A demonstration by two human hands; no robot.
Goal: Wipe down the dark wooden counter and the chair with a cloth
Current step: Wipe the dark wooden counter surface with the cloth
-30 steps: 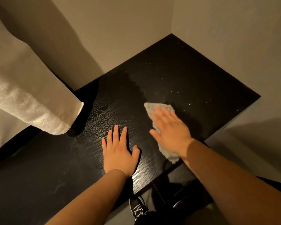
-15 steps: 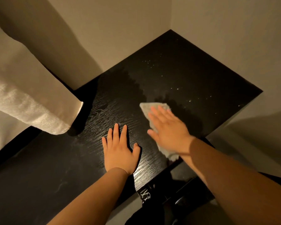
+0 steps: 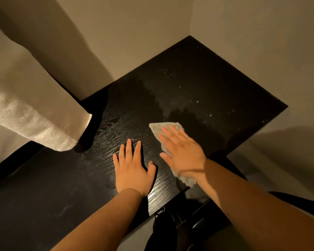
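Closest in, a dark shoe (image 3: 161, 214) is peeking out below the counter edge. The left hand (image 3: 132, 169) is lying flat on the dark wooden counter (image 3: 216, 84), fingers spread, holding nothing. Just beside it, the right hand (image 3: 183, 153) is pressing the cloth (image 3: 162, 126) down with straight fingers, near the front edge. Further back, tiny specks (image 3: 197, 101) are glinting, and a pale towel (image 3: 34, 124) is hanging at left.

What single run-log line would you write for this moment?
stage: wiping counter | right hand: flat on cloth | left hand: flat on counter | specks: beyond cloth
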